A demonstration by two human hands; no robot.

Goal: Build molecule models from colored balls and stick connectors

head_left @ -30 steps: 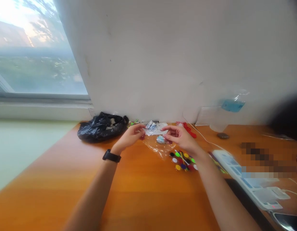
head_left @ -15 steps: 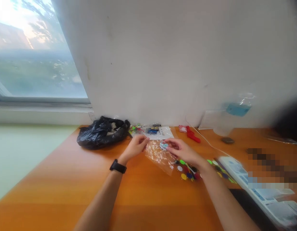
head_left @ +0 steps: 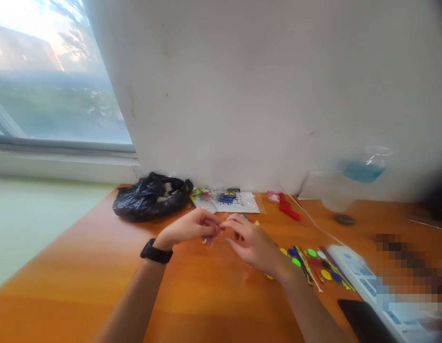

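Note:
My left hand (head_left: 194,226), with a black band (head_left: 156,251) on its wrist, is closed on a crumpled clear plastic bag (head_left: 210,239) that shows below its fingertips. My right hand (head_left: 254,240) meets it from the other side, its fingertips close to the left ones at the bag's top. Its thumb stands apart from its bent fingers, and I see nothing clearly held in it. A small blue and a yellow bit (head_left: 257,223) show just behind the right hand. Coloured discs and thin strips (head_left: 313,264) lie on the table beside the right forearm.
A black plastic bag (head_left: 151,197) sits at the back left. Behind the hands lie a white packet (head_left: 244,202) and small coloured items (head_left: 202,193). A red cloth-like piece (head_left: 288,209), a cable, a white compartment tray (head_left: 365,276) and a flat black object (head_left: 364,309) are to the right.
The spread clear bag has become bunched under my left fingers. The light blue piece in my right hand is no longer seen there. My right hand has moved left and its fingers have spread.

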